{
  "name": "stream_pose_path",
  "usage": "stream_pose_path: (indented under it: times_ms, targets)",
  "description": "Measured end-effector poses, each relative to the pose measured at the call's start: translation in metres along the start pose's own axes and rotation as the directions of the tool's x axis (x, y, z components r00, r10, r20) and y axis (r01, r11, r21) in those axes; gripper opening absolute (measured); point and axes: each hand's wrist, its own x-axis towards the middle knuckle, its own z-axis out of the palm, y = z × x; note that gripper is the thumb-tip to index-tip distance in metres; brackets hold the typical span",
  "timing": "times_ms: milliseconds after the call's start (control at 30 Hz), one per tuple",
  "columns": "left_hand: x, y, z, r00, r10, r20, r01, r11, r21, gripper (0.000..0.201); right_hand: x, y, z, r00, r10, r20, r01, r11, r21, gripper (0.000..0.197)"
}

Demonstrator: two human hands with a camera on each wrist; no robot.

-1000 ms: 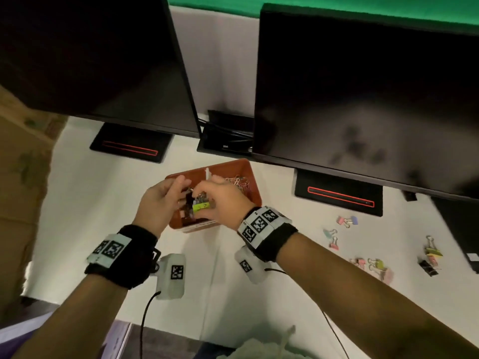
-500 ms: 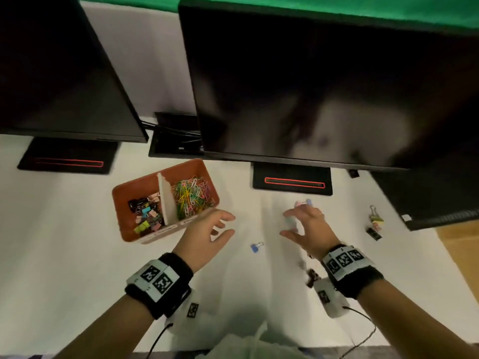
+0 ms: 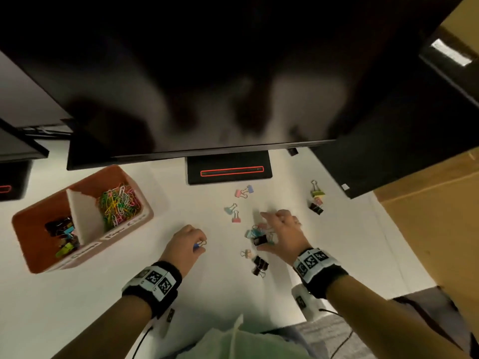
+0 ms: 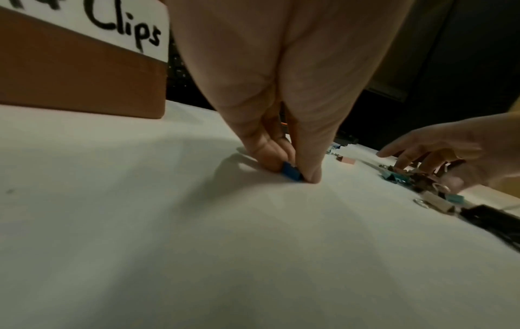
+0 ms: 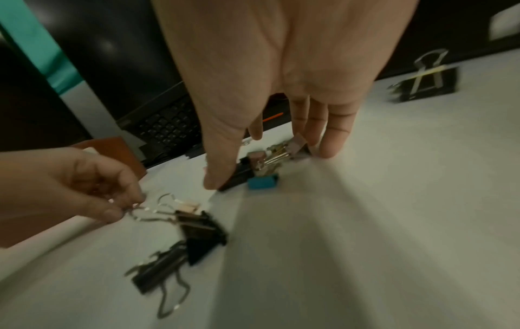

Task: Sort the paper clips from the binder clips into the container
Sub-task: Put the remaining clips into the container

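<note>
An orange container (image 3: pixel 26 229) with a white divider stands at the left; coloured paper clips (image 3: pixel 119 203) fill its right compartment and binder clips (image 3: pixel 63 237) its left. My left hand (image 3: pixel 199 246) pinches a small blue binder clip (image 4: pixel 291 172) against the white table. My right hand (image 3: pixel 261 233) hovers with spread, fairly straight fingers over a cluster of binder clips (image 3: pixel 256 235). In the right wrist view the thumb touches a black clip (image 5: pixel 236 175) and the fingertips (image 5: pixel 329 147) reach the table behind the cluster.
Loose binder clips lie on the table: a pink and purple pair (image 3: pixel 243 191), a light blue and pink pair (image 3: pixel 233 212), a green, pink and black group (image 3: pixel 317 200), black ones (image 3: pixel 260 265). A monitor (image 3: pixel 207 86) overhangs the back; its stand (image 3: pixel 229 167) is behind the clips.
Both hands left the container and moved right. The left hand came down onto the blue binder clip and pinched it. The right hand lowered over the cluster of clips.
</note>
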Motion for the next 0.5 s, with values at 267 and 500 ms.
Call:
stream_pose_path:
  times_ms: [267,500]
  targets:
    - [0.011,0.017,-0.001,0.99,-0.141,-0.017,0.136,0.976,-0.17,0.033,0.028,-0.016,0.001,0.975,-0.201,0.097,0.209,0.975,-0.077,0.051]
    - [0.049,0.059,0.002,0.994,-0.08,-0.077,0.065,0.982,-0.179,0.061,0.043,-0.015,-0.011,0.962,-0.199,0.186,0.204,0.979,-0.009,0.044]
